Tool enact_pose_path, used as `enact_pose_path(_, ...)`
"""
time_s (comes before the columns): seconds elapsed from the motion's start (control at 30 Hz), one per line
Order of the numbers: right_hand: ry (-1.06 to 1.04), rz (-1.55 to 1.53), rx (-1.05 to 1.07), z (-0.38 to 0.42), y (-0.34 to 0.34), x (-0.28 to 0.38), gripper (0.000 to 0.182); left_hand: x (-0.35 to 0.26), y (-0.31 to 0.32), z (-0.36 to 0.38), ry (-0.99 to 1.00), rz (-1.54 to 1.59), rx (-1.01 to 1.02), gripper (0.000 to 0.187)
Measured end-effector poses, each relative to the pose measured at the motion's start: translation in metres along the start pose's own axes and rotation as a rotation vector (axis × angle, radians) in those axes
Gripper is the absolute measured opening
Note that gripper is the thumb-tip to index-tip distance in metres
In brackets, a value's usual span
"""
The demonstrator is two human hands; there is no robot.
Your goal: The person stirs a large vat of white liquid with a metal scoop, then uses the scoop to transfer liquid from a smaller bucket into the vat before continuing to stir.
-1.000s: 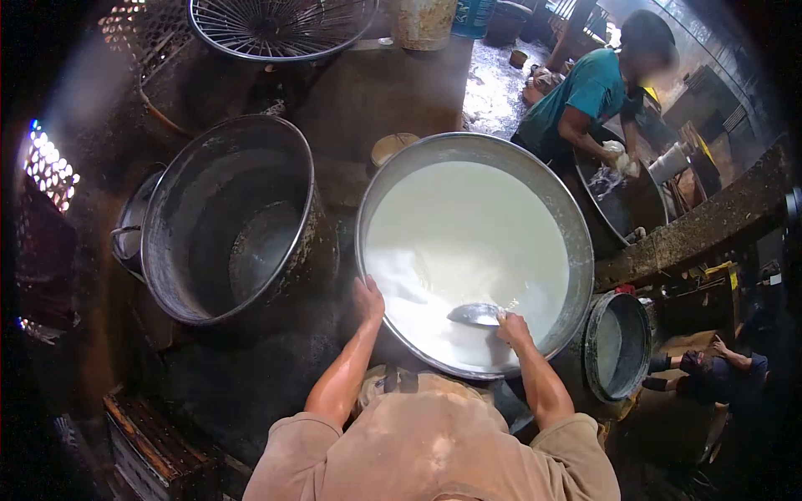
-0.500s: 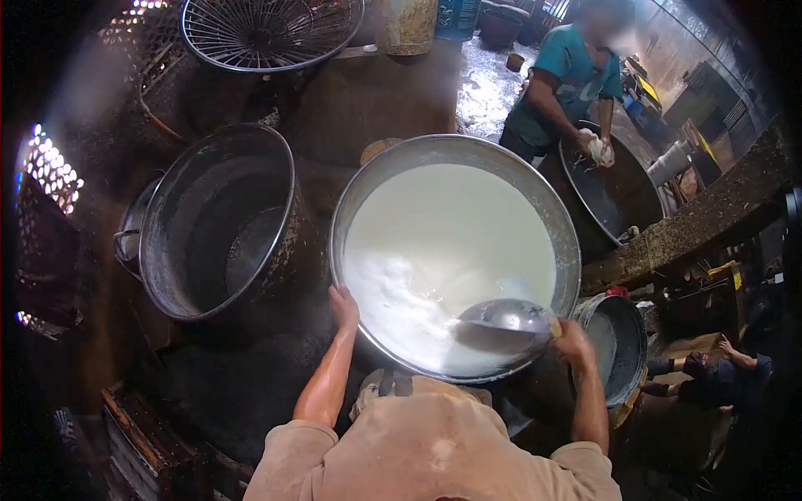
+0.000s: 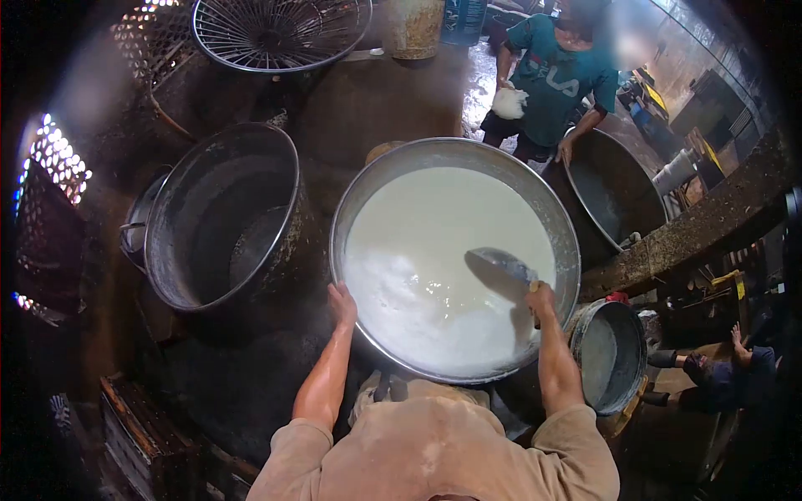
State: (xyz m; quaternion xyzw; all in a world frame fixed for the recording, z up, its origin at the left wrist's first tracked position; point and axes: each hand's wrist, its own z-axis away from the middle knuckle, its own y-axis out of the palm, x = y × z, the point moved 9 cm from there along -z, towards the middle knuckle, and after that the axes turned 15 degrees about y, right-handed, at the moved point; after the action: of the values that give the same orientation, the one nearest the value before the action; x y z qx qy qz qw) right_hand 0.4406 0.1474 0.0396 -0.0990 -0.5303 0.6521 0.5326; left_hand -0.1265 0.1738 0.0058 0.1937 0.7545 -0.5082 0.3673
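A large round metal vat [image 3: 561, 209] holds whitish liquid, with white foam at its lower left. My left hand [image 3: 341, 304] rests against the vat's lower left rim, fingers apart and holding nothing. My right hand [image 3: 541, 302] is closed around the handle of a metal ladle [image 3: 504, 265], inside the right part of the rim. The ladle's bowl is tilted at the liquid's surface, above and left of that hand.
An empty-looking deep pot [image 3: 219, 221] stands at the left. A round rack [image 3: 280, 29] lies at the top. A co-worker [image 3: 558, 79] holds a white lump beside another basin [image 3: 614, 188]. A bucket [image 3: 608, 355] is at the right; another person [image 3: 735, 376] is beyond.
My right hand and the ladle have moved up and slightly left, toward the vat's middle. My left hand stays at the rim. The co-worker has lifted the white lump away from the basin.
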Motion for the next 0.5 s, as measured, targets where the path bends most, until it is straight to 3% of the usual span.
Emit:
enact_pose_path(0.2, -0.041, -0.057, 0.134, 0.008, 0.078, -0.028, 0.023, 0.004, 0.004, -0.001, -0.028, 0.028, 0.023, 0.041)
enact_pose_path(0.5, -0.001, -0.121, 0.277, 0.112, 0.140, -0.010, 0.025, -0.003, 0.004, 0.003, -0.078, 0.133, 0.043, 0.041)
